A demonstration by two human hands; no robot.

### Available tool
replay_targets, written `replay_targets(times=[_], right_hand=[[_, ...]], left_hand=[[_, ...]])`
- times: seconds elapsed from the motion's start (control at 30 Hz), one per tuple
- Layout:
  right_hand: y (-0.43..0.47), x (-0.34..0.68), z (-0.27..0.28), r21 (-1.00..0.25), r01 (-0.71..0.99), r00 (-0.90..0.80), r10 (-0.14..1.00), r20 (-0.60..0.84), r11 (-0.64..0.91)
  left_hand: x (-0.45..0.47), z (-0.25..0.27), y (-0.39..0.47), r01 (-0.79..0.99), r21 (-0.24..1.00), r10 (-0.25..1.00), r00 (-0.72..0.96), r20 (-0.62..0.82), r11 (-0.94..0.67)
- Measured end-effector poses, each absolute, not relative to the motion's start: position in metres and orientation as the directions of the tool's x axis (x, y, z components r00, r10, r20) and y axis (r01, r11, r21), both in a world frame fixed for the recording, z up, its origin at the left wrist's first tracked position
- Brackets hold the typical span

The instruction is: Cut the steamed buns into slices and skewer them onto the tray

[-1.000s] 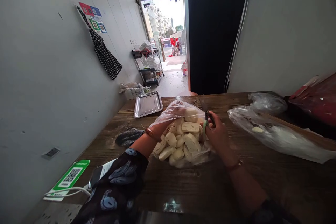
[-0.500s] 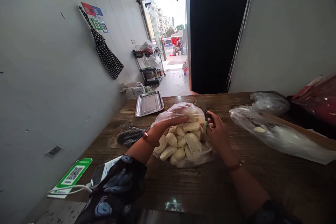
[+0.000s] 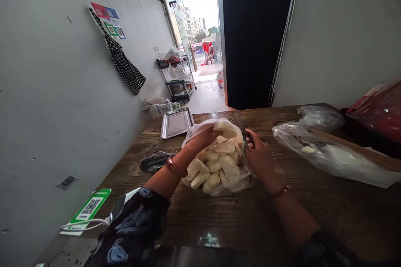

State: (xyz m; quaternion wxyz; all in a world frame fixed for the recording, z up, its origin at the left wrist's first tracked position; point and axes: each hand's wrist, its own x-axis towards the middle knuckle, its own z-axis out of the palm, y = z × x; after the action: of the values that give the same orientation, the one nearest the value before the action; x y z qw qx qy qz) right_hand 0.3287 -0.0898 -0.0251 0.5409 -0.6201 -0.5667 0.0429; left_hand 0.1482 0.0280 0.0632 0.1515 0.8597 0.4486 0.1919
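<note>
Wooden desk (image 3: 191, 221). Lower left: dark device (image 3: 117, 208), mostly hidden by sleeve (image 3: 140, 212). Centre: left hand (image 3: 205, 135), grip round pale slice (image 3: 227, 128), fingers obscured; plastic bag (image 3: 194, 128) of pale pieces (image 3: 230, 167). Right of centre: right hand (image 3: 259, 155), grip holding scissors (image 3: 243, 146), blades indistinct.

Left grip (image 3: 205, 137) holds pale chunk (image 3: 226, 129), right grip (image 3: 258, 154) scissors (image 3: 244, 148).

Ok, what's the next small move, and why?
Probably ease the left hand up with the pale piece it seems to hold, clear of the plastic bag: the bag rises around that hand, and the right hand holds scissors close by.
</note>
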Motion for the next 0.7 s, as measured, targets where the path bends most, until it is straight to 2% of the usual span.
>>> replay_targets(times=[0.13,0.33,0.4,0.53,0.63,0.7], right_hand=[[-0.09,0.328,-0.027,-0.681,0.665,0.29,0.734,0.614,0.307],[-0.09,0.333,-0.025,-0.75,0.593,0.414,0.688,0.596,0.293],[-0.09,0.333,-0.023,-0.767,0.572,0.439,0.682,0.585,0.29],[-0.092,0.331,-0.021,-0.784,0.537,0.435,0.695,0.573,0.311],[-0.093,0.331,-0.021,-0.808,0.504,0.454,0.703,0.548,0.304],[-0.092,0.332,-0.022,-0.812,0.505,0.469,0.696,0.544,0.294]], left_hand=[[0.156,0.072,0.022,0.721,0.418,0.833,0.461,0.306,-0.553],[0.143,0.063,0.002,0.712,0.344,0.791,0.559,0.25,-0.612],[0.131,0.056,-0.007,0.693,0.318,0.762,0.588,0.271,-0.647],[0.099,0.039,-0.025,0.564,0.332,0.648,0.576,0.499,-0.756],[0.074,0.023,-0.041,0.467,0.301,0.53,0.506,0.68,-0.831],[0.061,0.011,-0.049,0.493,0.338,0.55,0.388,0.739,-0.802]])
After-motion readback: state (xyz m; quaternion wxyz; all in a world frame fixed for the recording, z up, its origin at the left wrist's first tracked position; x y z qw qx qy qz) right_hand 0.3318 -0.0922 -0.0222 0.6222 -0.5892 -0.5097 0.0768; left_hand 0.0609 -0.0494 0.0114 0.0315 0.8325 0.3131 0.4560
